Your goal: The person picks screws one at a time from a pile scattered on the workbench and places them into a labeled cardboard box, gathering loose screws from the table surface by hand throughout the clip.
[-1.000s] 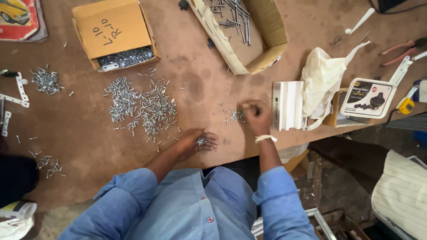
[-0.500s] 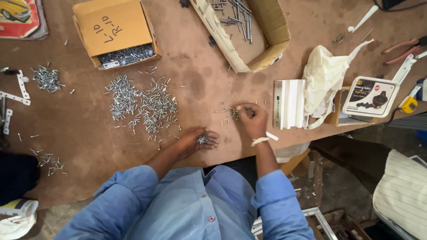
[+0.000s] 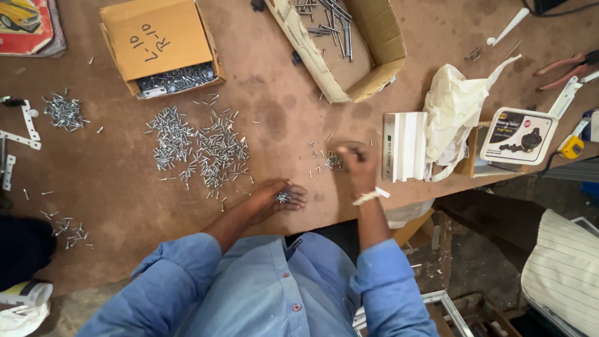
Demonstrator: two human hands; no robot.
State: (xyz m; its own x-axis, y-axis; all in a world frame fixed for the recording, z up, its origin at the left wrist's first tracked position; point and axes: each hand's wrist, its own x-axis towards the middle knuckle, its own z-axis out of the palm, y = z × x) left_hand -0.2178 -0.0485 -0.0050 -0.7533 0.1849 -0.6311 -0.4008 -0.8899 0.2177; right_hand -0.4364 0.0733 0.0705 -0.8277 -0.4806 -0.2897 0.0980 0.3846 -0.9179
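My left hand (image 3: 276, 198) lies palm up on the brown table (image 3: 125, 206), cupped around a small bunch of silver screws (image 3: 284, 197). My right hand (image 3: 357, 163) rests further right, fingers pinched over a few loose screws (image 3: 331, 161) scattered on the table. A large spread pile of the same screws (image 3: 199, 148) lies to the left of both hands.
At the back stand a cardboard box of screws (image 3: 163, 47) and an open cardboard box with long nails (image 3: 342, 47). To the right are a white ribbed box (image 3: 404, 145), a crumpled cream bag (image 3: 454, 112) and pliers (image 3: 564, 67). Smaller screw heaps (image 3: 63, 111) and white brackets (image 3: 25, 128) lie left.
My right hand has shifted slightly over the small scattered screws. My left hand has stayed cupped with screws in it.
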